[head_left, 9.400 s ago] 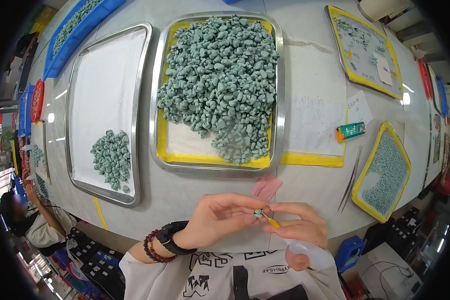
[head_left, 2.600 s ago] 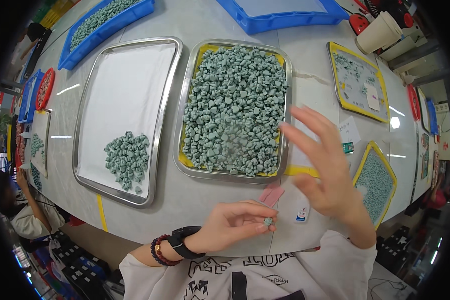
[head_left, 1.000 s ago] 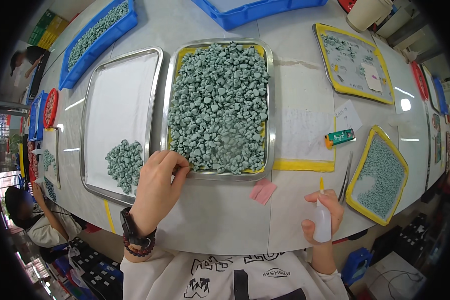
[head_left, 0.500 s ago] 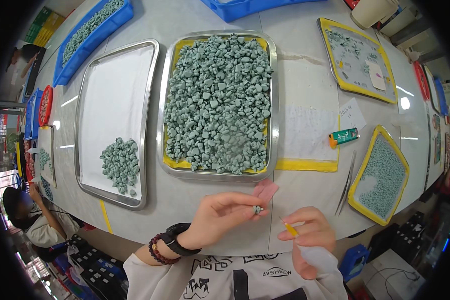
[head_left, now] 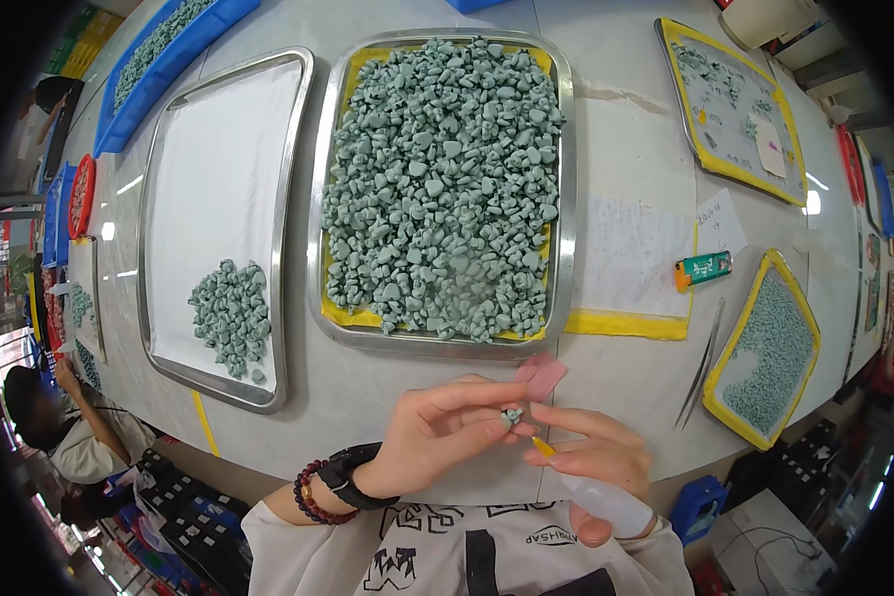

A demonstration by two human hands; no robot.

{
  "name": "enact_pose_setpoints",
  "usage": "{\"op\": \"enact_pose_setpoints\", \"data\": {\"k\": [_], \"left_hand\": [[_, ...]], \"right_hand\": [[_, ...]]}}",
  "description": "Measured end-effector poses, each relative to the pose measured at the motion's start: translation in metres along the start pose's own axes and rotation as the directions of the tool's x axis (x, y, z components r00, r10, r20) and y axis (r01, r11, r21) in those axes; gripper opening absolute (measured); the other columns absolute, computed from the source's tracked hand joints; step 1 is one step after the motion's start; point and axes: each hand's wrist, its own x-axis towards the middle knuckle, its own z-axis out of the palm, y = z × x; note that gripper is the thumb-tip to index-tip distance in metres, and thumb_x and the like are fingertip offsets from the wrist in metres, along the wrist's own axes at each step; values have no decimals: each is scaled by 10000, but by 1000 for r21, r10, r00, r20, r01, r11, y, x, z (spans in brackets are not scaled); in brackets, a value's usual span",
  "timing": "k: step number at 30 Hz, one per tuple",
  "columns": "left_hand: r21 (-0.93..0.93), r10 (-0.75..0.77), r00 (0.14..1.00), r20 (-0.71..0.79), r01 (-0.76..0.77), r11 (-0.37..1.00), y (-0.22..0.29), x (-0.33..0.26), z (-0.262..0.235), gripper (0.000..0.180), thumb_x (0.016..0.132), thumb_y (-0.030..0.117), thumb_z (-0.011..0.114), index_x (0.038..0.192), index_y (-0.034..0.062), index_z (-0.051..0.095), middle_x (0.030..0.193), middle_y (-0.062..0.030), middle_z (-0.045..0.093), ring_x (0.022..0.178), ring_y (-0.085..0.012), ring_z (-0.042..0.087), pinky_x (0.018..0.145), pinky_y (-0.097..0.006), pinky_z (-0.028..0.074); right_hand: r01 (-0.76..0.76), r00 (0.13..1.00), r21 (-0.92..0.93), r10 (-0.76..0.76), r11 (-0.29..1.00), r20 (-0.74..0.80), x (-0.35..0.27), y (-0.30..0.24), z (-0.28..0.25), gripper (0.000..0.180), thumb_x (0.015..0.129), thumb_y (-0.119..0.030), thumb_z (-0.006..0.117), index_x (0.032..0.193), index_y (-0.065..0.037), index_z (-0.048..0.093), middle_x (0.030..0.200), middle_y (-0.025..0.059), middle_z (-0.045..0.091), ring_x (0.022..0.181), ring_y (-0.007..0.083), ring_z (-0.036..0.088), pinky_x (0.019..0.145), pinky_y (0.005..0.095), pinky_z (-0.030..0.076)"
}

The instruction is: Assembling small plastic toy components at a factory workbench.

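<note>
At lower centre, the piece [head_left: 512, 416] is grey-green, the bottle [head_left: 611, 505] whitish, its tip [head_left: 543, 448] yellow, the scrap [head_left: 544, 379] pink.

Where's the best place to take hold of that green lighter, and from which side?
Probably from above, with the grip pinching the two long sides of the green lighter at its middle. It lies flat, longer side to side than front to back, its orange end pointing left, and a white paper slip lies close on its far side.

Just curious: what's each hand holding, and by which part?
Left hand: a greenish piece, pinched by its left side. Right hand: a whitish bottle, gripped around its body, behind the yellow tip.
</note>
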Motion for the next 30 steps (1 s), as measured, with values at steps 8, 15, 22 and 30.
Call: {"op": "enact_pose_setpoints", "data": {"k": [8, 15, 22, 30], "left_hand": [[11, 91, 991, 100, -92, 996, -6, 0, -5, 293, 890, -63, 496, 1178, -47, 546, 1189, -144, 515, 1066, -236, 577, 913, -332, 485], [19, 125, 991, 55, -126, 992, -10, 0, -2, 251, 861, -86, 522, 1109, -66, 554, 1119, -161, 531, 1013, -238, 596, 845, -326, 504], [46, 112, 993, 25, -113, 993, -7, 0, 0, 251, 841, -103, 543, 1088, -63, 558, 1090, -144, 542, 989, -205, 590, 847, -316, 499], [45, 112, 993, 23, -113, 993, -7, 0, -1, 253, 839, -100, 548, 1089, -61, 557, 1086, -140, 544, 984, -202, 591, 848, -310, 494]], "right_hand": [[-40, 999, 40, 39, 998, 23, -3, 0, -2, 578, 936, -515, 347, 959, 35, 522, 801, 248, 650, 808, 394, 659, 601, 405, 560], [-83, 996, 48, 83, 995, 12, -1, -2, -2, 526, 928, -501, 392, 957, 9, 517, 713, 217, 654, 836, 378, 659, 634, 419, 552], [-89, 996, 70, 90, 994, -11, -3, -1, 0, 521, 902, -487, 467, 983, 19, 563, 788, 181, 664, 898, 373, 647, 669, 425, 542], [-86, 996, 69, 86, 994, 11, -1, -3, -2, 498, 921, -477, 425, 977, 4, 538, 732, 181, 657, 864, 381, 655, 650, 419, 547]]}}
